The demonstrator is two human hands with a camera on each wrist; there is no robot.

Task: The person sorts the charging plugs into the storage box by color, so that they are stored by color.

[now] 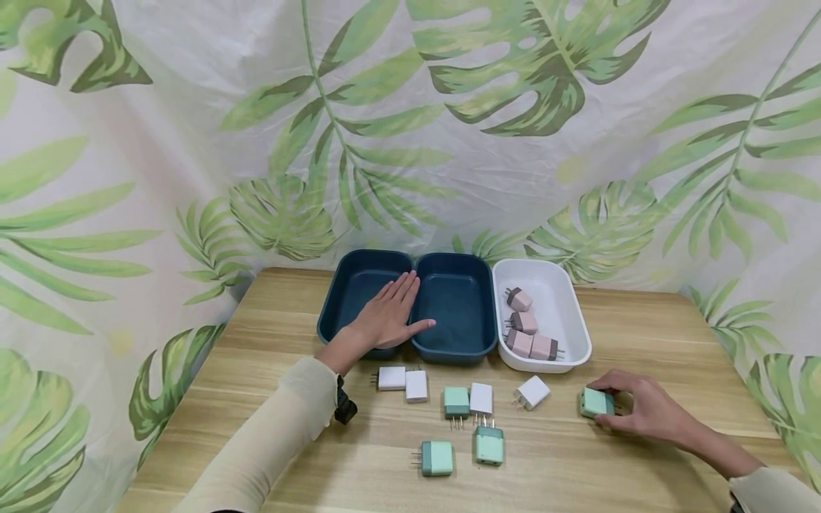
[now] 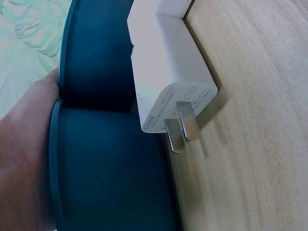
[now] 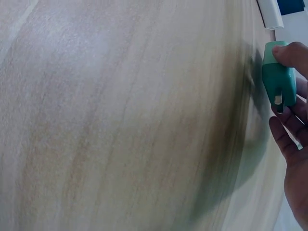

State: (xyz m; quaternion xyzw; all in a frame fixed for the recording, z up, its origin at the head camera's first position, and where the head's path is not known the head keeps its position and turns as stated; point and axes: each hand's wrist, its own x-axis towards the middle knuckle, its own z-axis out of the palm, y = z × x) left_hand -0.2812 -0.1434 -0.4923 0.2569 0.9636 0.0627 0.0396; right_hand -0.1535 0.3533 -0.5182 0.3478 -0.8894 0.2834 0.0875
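Note:
My right hand [image 1: 648, 410] pinches a green charger [image 1: 594, 402] between thumb and fingers at the right of the table; its metal prong shows in the right wrist view below the darker green end [image 3: 279, 79]. With fingers straight, my left hand [image 1: 388, 313] rests across the adjoining rims of the left blue tray [image 1: 328, 313] and the middle blue tray [image 1: 454, 358]. Close to that hand lie two white chargers, one [image 1: 391, 378] beside the other [image 1: 416, 386]. In the left wrist view, a white charger [image 2: 168, 72] shows two flat prongs.
A white tray [image 1: 564, 313] on the right holds several pink chargers [image 1: 522, 323]. In front lie more green chargers [image 1: 437, 458] and white chargers [image 1: 532, 392] on the wooden table [image 1: 288, 306]. A leaf-patterned cloth [image 1: 385, 142] hangs behind.

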